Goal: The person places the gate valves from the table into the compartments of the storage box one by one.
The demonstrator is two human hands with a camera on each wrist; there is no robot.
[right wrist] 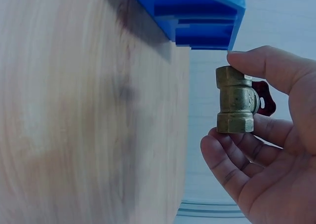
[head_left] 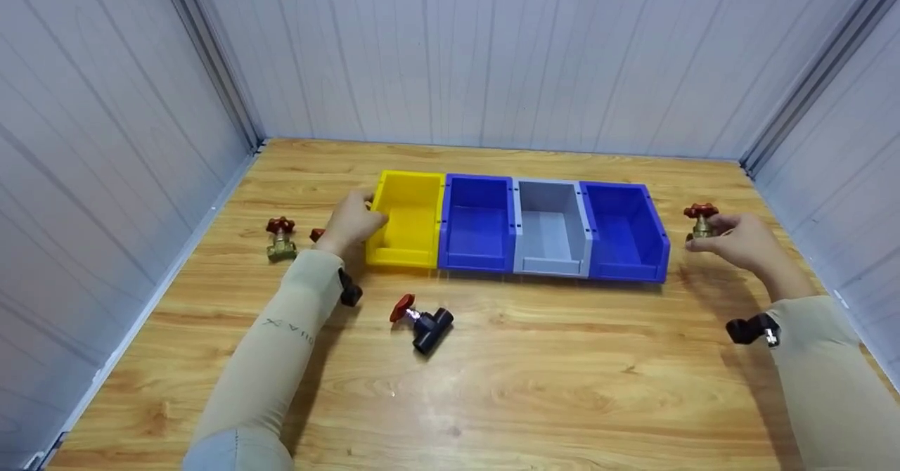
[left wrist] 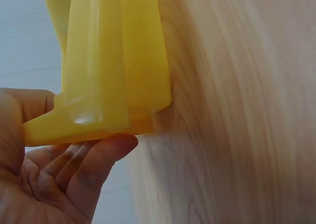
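Note:
My left hand (head_left: 353, 222) grips the left side wall of the yellow bin (head_left: 408, 255), thumb over the rim and fingers along the outside. In the left wrist view the yellow bin (left wrist: 98, 61) fills the space above that hand (left wrist: 64, 179). Off to the right, my right hand (head_left: 747, 246) holds a brass gate valve (head_left: 702, 228) with a red handwheel. The right wrist view shows this gate valve (right wrist: 236, 99) pinched end to end between the thumb and fingers of the hand (right wrist: 276, 155), its handwheel towards the palm.
Right of the yellow bin, a blue bin (head_left: 478, 225), a grey bin (head_left: 552, 235) and another blue bin (head_left: 626, 235) stand in a row. A black valve with red handle (head_left: 430, 329) lies in front. Another brass valve (head_left: 281, 240) stands left; a red handwheel (head_left: 317, 234) shows beside the left hand.

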